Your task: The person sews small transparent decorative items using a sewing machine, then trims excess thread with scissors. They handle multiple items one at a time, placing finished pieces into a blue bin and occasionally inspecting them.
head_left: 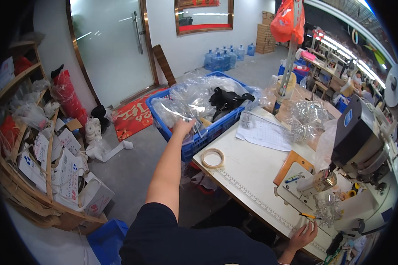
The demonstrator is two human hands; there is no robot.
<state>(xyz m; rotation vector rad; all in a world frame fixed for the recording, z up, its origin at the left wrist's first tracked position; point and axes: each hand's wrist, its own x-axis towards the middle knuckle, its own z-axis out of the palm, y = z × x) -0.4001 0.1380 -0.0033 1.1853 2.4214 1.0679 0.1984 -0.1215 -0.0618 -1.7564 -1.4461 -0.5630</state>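
My left hand (184, 127) reaches over the near left rim of a blue plastic basket (200, 144). Its fingers are closed on a clear plastic bag (174, 109), partly hidden by the hand. More clear bags and a bundle of black items (227, 99) fill the basket. My right hand (302, 237) rests on the front edge of the white sewing table (239, 170), fingers apart and nothing held. Just beyond its fingertips lies a slim yellow-and-black tool (311, 216), too small to name surely. The sewing machine (358, 137) stands at the right.
On the table are a tape roll (212, 158), printed sheets (264, 133) and a heap of shiny silver strands (308, 118). Shelves with cartons (66, 174) line the left. Water bottles (223, 59) stand by the far wall. A blue crate (106, 240) sits on the floor.
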